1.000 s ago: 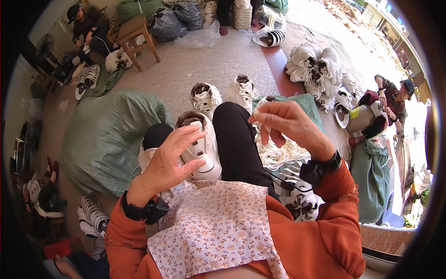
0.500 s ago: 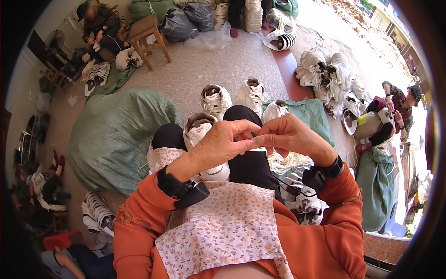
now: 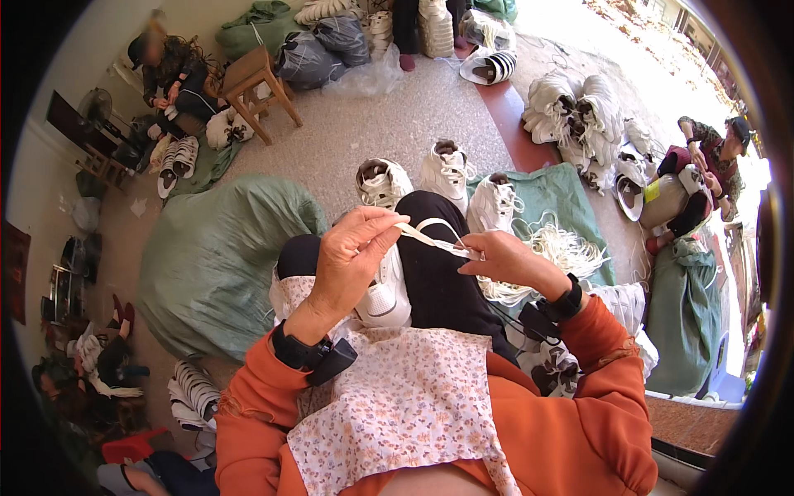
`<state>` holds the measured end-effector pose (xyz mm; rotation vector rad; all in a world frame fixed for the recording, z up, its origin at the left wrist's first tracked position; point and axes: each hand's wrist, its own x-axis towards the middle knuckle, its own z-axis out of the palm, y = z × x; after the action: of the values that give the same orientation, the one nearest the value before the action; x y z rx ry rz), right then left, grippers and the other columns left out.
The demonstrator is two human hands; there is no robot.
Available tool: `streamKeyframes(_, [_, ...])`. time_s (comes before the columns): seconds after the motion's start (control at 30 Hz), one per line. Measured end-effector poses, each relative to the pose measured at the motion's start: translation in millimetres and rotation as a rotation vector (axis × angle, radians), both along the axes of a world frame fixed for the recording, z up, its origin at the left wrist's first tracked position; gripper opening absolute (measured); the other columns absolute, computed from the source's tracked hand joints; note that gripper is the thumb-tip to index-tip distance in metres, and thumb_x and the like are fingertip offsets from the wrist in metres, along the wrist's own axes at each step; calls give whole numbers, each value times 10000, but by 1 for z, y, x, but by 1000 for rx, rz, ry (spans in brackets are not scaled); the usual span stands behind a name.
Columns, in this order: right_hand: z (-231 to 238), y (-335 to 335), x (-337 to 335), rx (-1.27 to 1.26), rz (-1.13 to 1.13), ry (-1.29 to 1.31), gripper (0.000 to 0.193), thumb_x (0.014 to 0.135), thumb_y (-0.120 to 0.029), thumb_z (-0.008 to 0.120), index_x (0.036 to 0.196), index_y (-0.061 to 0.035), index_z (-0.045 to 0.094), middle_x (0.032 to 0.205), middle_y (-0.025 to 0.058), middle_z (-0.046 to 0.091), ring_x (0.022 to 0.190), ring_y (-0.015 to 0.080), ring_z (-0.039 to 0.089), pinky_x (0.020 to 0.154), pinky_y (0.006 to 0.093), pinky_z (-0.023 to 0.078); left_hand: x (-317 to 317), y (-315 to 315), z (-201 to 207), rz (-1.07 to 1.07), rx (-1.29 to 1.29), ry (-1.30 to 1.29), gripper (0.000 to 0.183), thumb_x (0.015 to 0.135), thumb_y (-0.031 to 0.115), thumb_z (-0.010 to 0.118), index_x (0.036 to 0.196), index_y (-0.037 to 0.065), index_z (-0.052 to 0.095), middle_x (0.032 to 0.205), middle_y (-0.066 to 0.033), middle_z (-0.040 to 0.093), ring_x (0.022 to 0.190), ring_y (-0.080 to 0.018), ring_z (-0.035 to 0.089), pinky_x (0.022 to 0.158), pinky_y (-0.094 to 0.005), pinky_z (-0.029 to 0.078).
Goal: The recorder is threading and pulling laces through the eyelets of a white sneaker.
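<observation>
Head view: white lace (image 3: 422, 238), flat, thin and ribbon-like, spans the gap between both hands, slack part arched into a loop. Left hand (image 3: 357, 250) grip pinches one part with thumb and fingers; right hand (image 3: 506, 259) grip grasps another. Lace sits above the black trouser leg (image 3: 441, 293), near a white shoe (image 3: 385, 299).

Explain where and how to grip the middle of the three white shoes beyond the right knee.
Grip the middle shoe by its collar, probably best from above: the dark opening faces up, uncovered, while loose laces hang at its right side.
</observation>
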<state>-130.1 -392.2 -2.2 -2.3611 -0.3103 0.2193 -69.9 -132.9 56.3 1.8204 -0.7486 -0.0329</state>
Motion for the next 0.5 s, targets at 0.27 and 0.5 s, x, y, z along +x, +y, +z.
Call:
streamKeyframes(0.27, [-49, -4, 4, -180, -75, -184, 273, 882, -312, 629, 805, -53, 593, 706, 203, 615, 704, 425, 609, 612, 499, 462, -6, 45, 32, -72, -594, 463, 177, 982, 162, 548, 1013, 20, 648, 825, -52, 647, 768, -145, 620, 800, -330, 518])
streamKeyframes(0.5, [-82, -83, 7, -45, -381, 166, 225, 908, -222, 588, 824, -15, 616, 600, 119, 606, 478, 225, 598, 479, 358, 472, -15, 156, 70, 27, -930, 480, 338, 1051, 273, 412, 813, 62, 525, 611, 24, 315, 478, -76, 273, 429, -239, 276])
